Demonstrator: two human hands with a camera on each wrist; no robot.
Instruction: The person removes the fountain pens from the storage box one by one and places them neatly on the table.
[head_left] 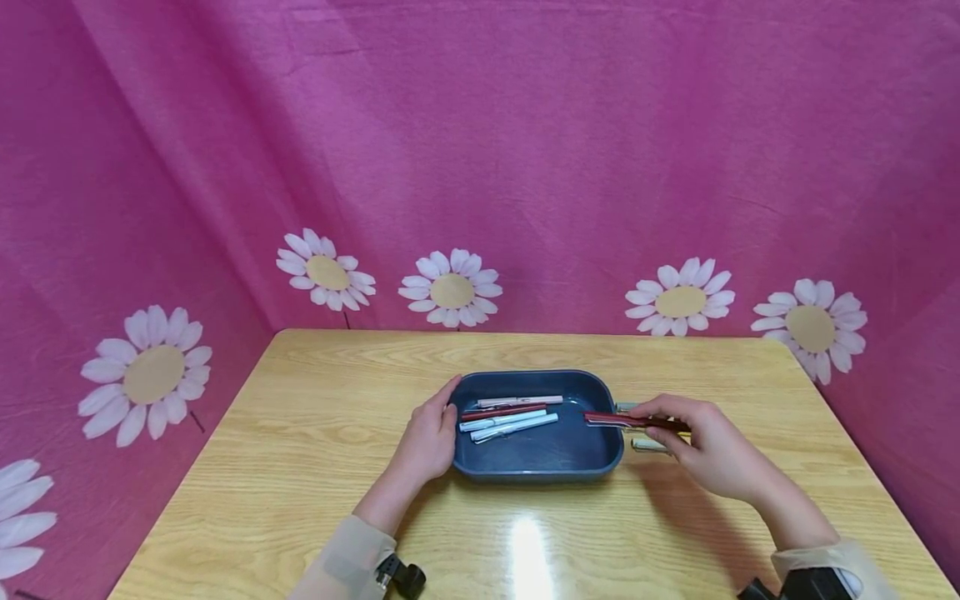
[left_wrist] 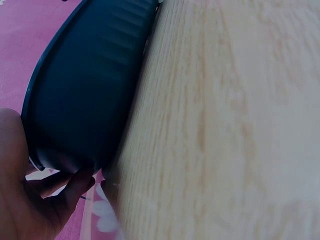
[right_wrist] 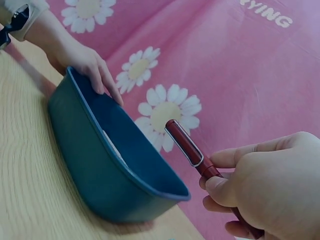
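Note:
My left hand (head_left: 426,440) grips the left end of a dark blue rectangular bin (head_left: 536,477), fingers over its rim in the right wrist view. Between thumb and fingers, my right hand (head_left: 711,450) pinches a dark red pen (right_wrist: 186,142) with a silver clip. The pen's capped end reaches over the bin's right rim. Inside the bin lie a pink pen (head_left: 521,401), another dark red pen (head_left: 504,412) and two pale blue pens (head_left: 516,427), side by side toward the left.
Beyond the bin's right end, under my right hand, more pens lie on the wooden table (head_left: 315,500), among them a pale one (head_left: 648,446); the hand partly hides them. A pink curtain (head_left: 525,167) with white daisies hangs behind the table and along both sides.

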